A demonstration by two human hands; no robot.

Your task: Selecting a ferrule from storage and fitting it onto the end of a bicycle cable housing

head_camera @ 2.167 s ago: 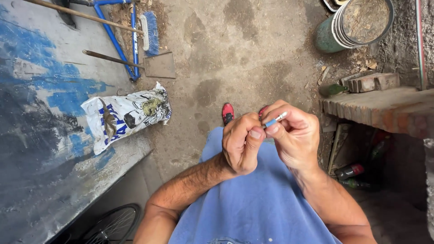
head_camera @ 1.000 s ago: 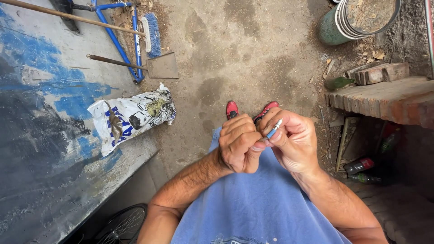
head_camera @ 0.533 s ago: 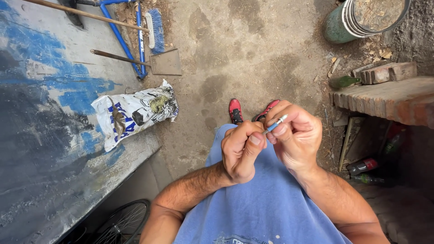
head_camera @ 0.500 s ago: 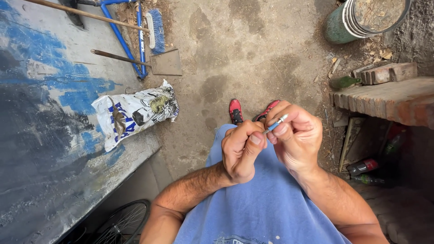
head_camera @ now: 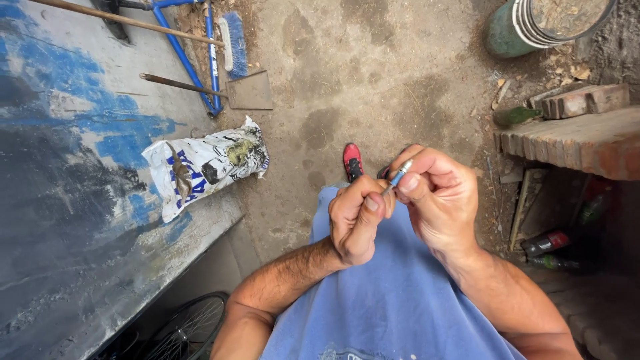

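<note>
Both my hands meet in front of my chest, above my blue shirt. My right hand pinches a small blue and silver pin-like tool between thumb and forefinger, its tip pointing up. My left hand is curled into a fist against the lower end of that tool; what lies inside the fist is hidden. Below the hands the toe of my red shoe shows on the dirt floor.
A printed white sack leans against a blue-stained wall on the left. A blue metal frame, broom and shovel lie at the top. A brick ledge, a green bucket, bottles and a bicycle wheel surround me.
My hands stay together on the small tool, shifting slightly and turning it. The view has drifted a little; nothing was let go.
</note>
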